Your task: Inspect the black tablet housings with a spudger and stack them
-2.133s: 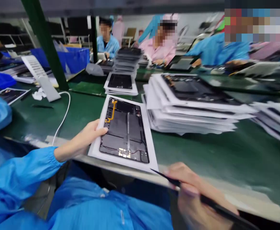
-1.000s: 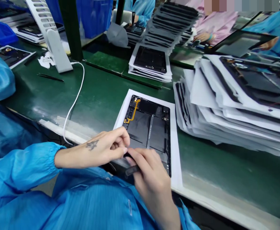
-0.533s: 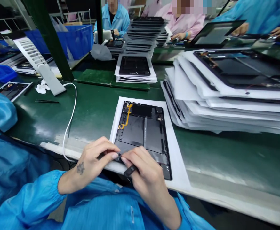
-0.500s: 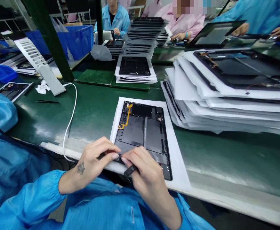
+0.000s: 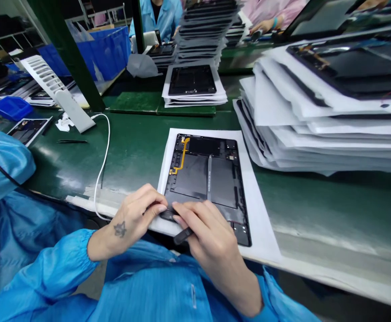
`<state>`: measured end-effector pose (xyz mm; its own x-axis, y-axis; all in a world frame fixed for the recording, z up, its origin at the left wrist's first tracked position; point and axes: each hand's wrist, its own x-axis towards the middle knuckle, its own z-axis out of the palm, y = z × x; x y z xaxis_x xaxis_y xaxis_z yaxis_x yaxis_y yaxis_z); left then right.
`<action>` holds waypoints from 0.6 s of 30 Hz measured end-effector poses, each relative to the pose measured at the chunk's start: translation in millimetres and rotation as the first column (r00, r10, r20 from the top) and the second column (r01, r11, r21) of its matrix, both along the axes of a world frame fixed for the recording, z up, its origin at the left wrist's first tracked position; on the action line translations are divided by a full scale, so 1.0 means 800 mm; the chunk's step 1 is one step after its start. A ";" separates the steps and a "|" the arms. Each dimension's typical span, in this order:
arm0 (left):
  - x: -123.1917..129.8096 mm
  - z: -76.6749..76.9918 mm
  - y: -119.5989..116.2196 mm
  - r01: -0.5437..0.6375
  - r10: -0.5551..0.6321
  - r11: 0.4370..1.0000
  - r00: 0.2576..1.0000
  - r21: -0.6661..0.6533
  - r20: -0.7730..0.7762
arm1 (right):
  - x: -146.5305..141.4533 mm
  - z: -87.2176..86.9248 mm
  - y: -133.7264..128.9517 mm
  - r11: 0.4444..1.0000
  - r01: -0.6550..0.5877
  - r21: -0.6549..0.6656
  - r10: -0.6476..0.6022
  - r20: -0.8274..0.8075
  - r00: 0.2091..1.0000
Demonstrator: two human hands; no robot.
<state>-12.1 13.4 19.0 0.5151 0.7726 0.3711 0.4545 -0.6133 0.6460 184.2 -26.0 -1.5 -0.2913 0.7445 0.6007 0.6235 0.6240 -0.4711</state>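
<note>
A tablet's black back housing (image 5: 191, 176), with its inner parts bare and an orange flex cable (image 5: 182, 156) along its left side, lies on a white sheet (image 5: 264, 232) in front of me. At the housing's near left corner, my left hand (image 5: 140, 212) is closed with thumb and index finger pinched together; what is between them is too small to make out. Just beside it, my right hand (image 5: 212, 239) bends its fingertips down onto the same corner. A black tool with a flat, wide end (image 5: 182, 235) is tucked in that hand and sticks out below the fingers.
Tall piles of housings between white sheets (image 5: 302, 147) stand to the right. Black tweezers (image 5: 72, 141), a white cable (image 5: 104, 165) and a white slotted stand (image 5: 59, 96) are on the left. A co-worker's blue sleeve (image 5: 6, 161) is close at the left edge.
The view has shifted slightly. My fingertips have pressed closer to the housing's corner, and the small dark part seen between them before is now hidden.
</note>
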 end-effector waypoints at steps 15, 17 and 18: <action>-0.018 -0.010 -0.003 0.113 0.015 0.920 0.947 0.376 -0.320 | -0.006 -0.001 0.003 0.989 -0.038 0.140 -0.009 0.318 0.948; -0.022 -0.010 -0.003 0.081 0.048 0.918 0.949 0.388 -0.311 | -0.006 -0.003 0.002 0.989 -0.044 0.140 -0.005 0.329 0.944; -0.024 -0.011 -0.004 0.069 0.061 0.919 0.948 0.389 -0.312 | -0.006 -0.002 0.002 0.990 -0.048 0.136 0.001 0.328 0.945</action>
